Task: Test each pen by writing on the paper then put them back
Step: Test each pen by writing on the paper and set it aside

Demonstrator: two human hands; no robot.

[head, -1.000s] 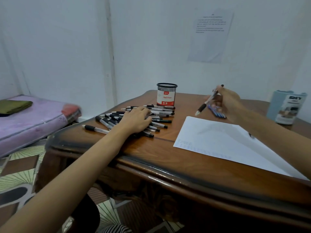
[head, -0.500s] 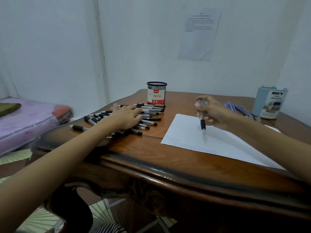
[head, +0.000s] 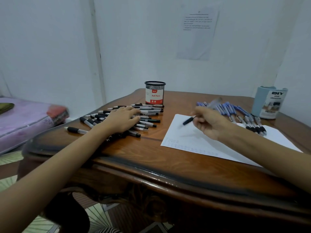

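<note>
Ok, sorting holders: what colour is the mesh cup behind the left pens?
The mesh cup is black with a red-and-white label; head view.

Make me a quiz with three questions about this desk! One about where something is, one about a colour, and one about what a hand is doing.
1. Where does the left hand rest?
A. on the pile of black pens
B. inside a drawer
C. on a keyboard

2. What colour is the organizer at the table's right side?
A. red
B. light blue
C. yellow

3. What is the right hand doing?
A. lying flat and empty
B. gripping a pen over the paper
C. waving in the air, empty

Answers: 1 A, its fingers lie across the pens. 2 B, its walls are pale blue. 3 B, its fingers curl round the blurred pen.
</note>
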